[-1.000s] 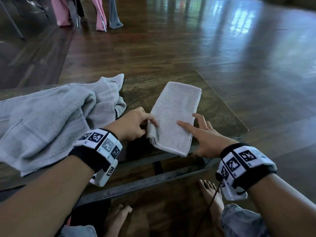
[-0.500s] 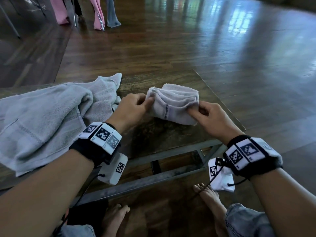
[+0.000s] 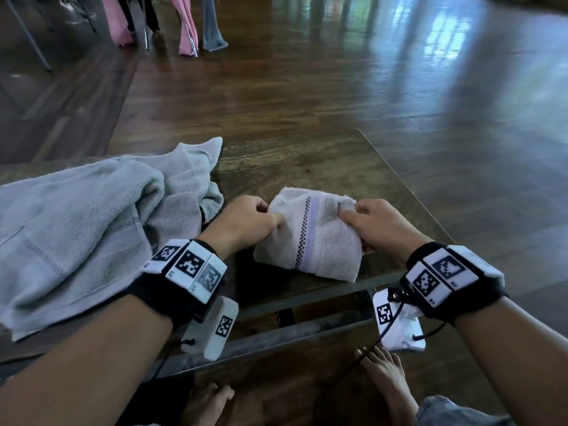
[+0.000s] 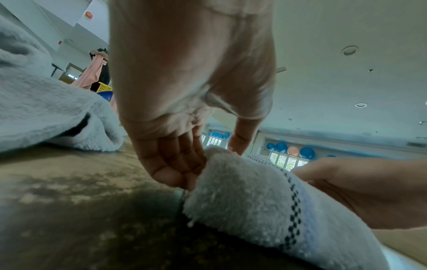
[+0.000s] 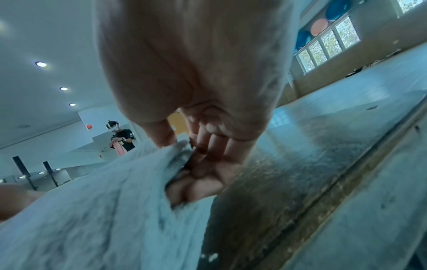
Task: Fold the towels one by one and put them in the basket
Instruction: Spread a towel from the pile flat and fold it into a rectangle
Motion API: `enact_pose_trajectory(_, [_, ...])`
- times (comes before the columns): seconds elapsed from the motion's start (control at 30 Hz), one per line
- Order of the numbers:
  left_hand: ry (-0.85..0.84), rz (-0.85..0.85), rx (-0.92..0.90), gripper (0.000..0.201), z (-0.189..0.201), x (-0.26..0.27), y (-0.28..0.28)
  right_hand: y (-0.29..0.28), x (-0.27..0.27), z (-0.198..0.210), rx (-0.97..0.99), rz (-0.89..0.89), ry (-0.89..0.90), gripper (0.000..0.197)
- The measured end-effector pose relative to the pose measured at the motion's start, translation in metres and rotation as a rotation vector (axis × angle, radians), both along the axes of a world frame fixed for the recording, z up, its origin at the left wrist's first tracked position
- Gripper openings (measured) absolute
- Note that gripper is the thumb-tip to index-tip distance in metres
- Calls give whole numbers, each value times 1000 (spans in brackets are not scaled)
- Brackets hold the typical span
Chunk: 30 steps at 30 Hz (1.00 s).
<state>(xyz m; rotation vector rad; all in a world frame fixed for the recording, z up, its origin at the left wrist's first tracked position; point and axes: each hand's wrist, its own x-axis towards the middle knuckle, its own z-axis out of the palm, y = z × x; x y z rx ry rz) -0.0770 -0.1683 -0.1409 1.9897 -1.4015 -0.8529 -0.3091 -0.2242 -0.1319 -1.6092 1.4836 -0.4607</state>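
Note:
A small white towel [image 3: 319,244] with a dark checked stripe lies folded near the front edge of the table [image 3: 307,161]. My left hand [image 3: 249,219] pinches its left edge, thumb on top and fingers curled underneath, as the left wrist view shows at the towel [image 4: 249,197]. My right hand [image 3: 368,226] pinches the right edge, thumb above and fingers below the towel [image 5: 104,210]. A large grey towel [image 3: 86,222] lies rumpled on the table to the left. No basket is in view.
The wooden table's right edge [image 3: 408,192] runs close to my right hand, with shiny wooden floor [image 3: 399,87] beyond. Pink and grey cloths [image 3: 187,23] hang at the far back. Bare feet [image 3: 390,382] show under the table's metal frame [image 3: 276,336].
The long folded towel was lifted by its near end, folded over away from me into a short bundle, then brought back nearer the front edge. Both hands moved with it, pinching its sides.

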Motion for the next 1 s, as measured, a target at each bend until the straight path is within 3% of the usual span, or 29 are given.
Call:
enact_pose_trajectory(0.1, [15,-20,-98,14,-1,-7,-4,-8,0,-4,-52,-52,42,39])
enact_pose_trajectory(0.2, [1,26,-165,19,-7,-17,-10,-10,2,-9,-48,-88,45,38])
enact_pose_trajectory(0.43, [-98,113,-214,34,-10,-30,-14,-12,1,-13,-30,-130,80,33])
enact_pose_trajectory(0.57, [-108,172,-163,23,-7,-34,-18,-10,0,-12,-93,-98,214,35])
enact_pose_trajectory(0.67, [-68,179,-160,22,-7,-33,-18,-10,-1,-11,-157,-120,213,33])
enact_pose_trajectory(0.73, [-72,123,-192,23,-8,-30,-17,-11,-3,-11,-269,-86,229,32])
enact_pose_trajectory(0.83, [-99,24,-174,19,-8,-27,-18,-10,-7,-12,-404,102,256,46])
enact_pose_trajectory(0.9, [-60,-4,-150,21,-10,-24,-19,-11,-8,-16,-378,230,280,49])
enact_pose_trajectory(1.0, [-23,9,-188,28,-12,-21,-19,-12,-8,-20,-349,251,333,48])
